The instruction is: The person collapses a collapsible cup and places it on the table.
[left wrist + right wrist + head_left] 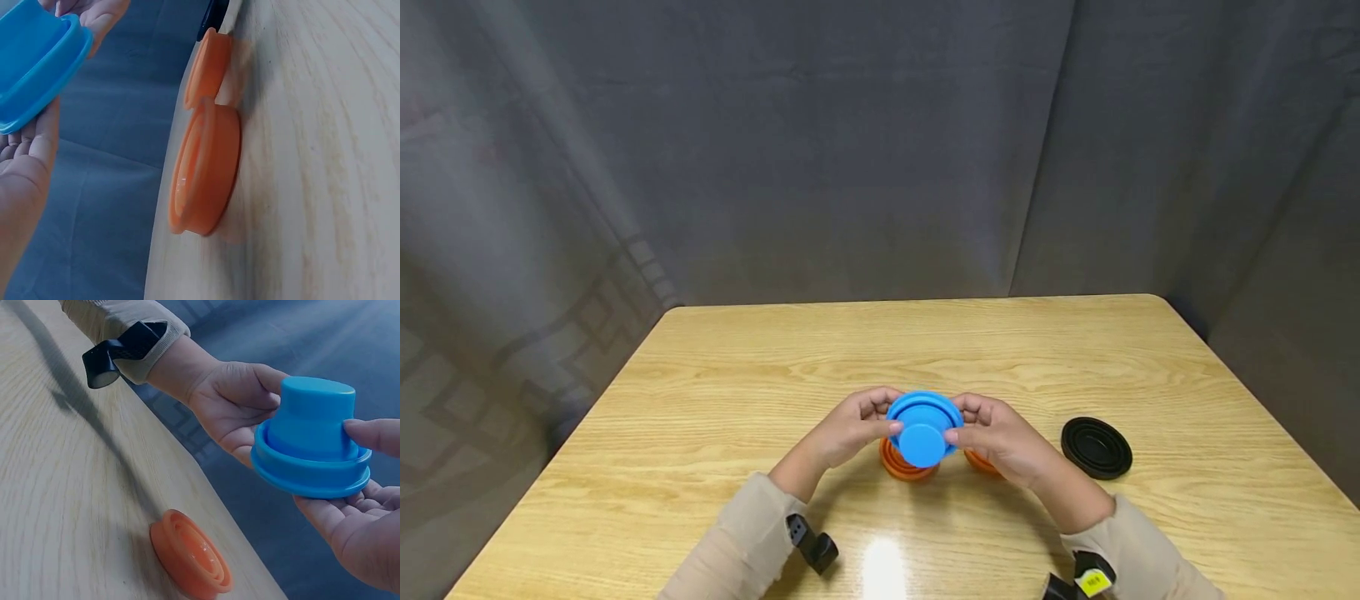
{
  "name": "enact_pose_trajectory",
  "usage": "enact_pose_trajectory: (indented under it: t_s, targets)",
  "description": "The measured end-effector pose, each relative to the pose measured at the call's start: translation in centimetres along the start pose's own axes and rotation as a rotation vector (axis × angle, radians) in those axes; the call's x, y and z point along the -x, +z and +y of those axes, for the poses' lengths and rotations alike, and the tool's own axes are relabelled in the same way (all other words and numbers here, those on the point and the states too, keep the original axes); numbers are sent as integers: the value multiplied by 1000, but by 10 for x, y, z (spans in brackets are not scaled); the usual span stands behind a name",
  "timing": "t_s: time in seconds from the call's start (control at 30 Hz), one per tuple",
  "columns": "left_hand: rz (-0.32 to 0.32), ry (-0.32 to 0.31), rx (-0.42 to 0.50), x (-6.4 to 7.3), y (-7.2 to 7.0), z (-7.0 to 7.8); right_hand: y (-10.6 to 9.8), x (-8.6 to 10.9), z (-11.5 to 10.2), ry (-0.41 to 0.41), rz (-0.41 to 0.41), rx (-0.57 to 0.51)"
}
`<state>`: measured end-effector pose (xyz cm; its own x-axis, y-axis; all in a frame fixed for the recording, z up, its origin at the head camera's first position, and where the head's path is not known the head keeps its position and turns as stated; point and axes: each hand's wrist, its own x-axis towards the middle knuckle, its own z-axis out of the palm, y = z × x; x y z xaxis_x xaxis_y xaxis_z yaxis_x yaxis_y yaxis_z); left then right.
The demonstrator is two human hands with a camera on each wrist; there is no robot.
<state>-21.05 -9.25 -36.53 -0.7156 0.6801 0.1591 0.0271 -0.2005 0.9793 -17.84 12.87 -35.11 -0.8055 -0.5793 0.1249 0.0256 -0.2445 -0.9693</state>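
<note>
Both hands hold a blue collapsible silicone cup (922,443) above the table, its flat round base facing the head camera. My left hand (854,430) grips the rim from the left, with the thumb on the near side and the fingers behind. From the other side my right hand (1000,438) holds it, thumb pressed against the cup wall near the base. In the right wrist view the cup's narrow base section (315,419) sticks out from the wide folded rim (312,477). Below it lies a flattened orange collapsible cup (905,473).
A second flattened orange cup (981,463) lies partly hidden behind the right hand. Farther right is a flat black collapsible cup (1097,448). Everything stands on a light wooden table (760,358), with grey curtain (850,150) beyond its far edge.
</note>
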Motion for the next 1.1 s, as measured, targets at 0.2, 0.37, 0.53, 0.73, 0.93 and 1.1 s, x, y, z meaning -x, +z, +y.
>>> enact_pose_trajectory:
  t_s: [0.2,0.37,0.53,0.73,0.93,1.1]
  targets:
    - [-1,-38,-56,1,2,1,2,-1,5,-12,-36,28]
    - [-6,-28,-94,0,4,0,4,-1,5,9,-4,89]
    - [-19,-32,-98,-1,5,-2,6,-3,4,58,61,155]
    - [-36,-36,-148,-2,5,-4,11,-4,4,75,93,175]
    - [-7,-22,-188,-3,7,-5,18,-6,3,88,157,220]
    - [68,-41,-209,-4,9,-6,19,-9,7,94,223,256]
